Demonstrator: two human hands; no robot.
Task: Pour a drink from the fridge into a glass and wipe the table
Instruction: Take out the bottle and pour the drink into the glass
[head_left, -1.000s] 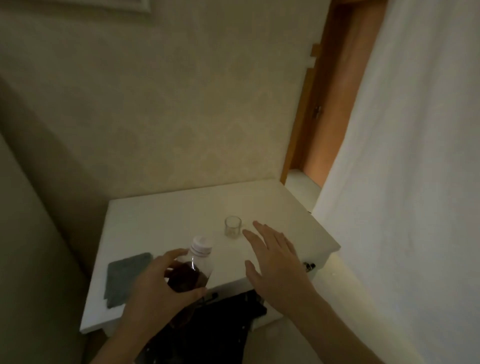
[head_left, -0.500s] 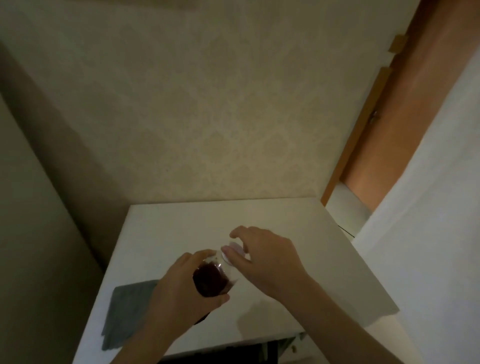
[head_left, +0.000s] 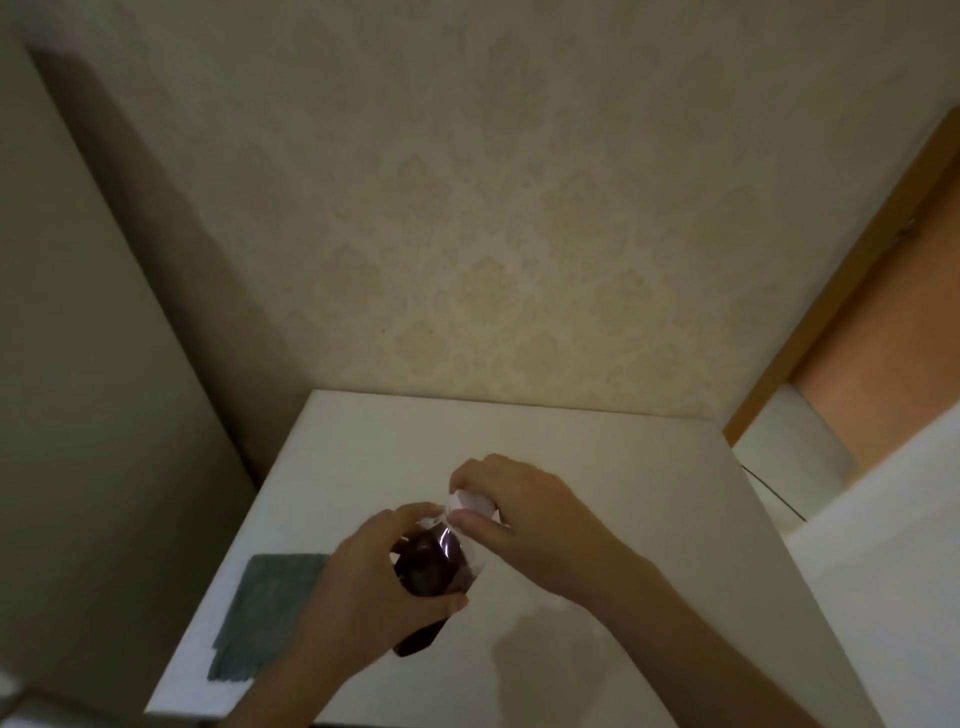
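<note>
My left hand (head_left: 358, 587) grips a clear plastic bottle of dark drink (head_left: 428, 569) over the white table (head_left: 597, 467), tilted with its neck pointing away from me. My right hand (head_left: 524, 514) is closed around the bottle's white cap (head_left: 467, 501), thumb and fingers pinching it. The small glass is hidden behind my hands. A grey cloth (head_left: 265, 613) lies flat on the table's left part, to the left of my left hand.
The table stands against a patterned beige wall (head_left: 493, 208). A dark gap and a plain wall run along its left side. A wooden door frame (head_left: 831, 312) and a white panel (head_left: 883, 571) are at the right.
My right hand came from hovering open over the table onto the bottle cap and closed on it. The view moved closer over the table, and the glass went out of sight behind my hands.
</note>
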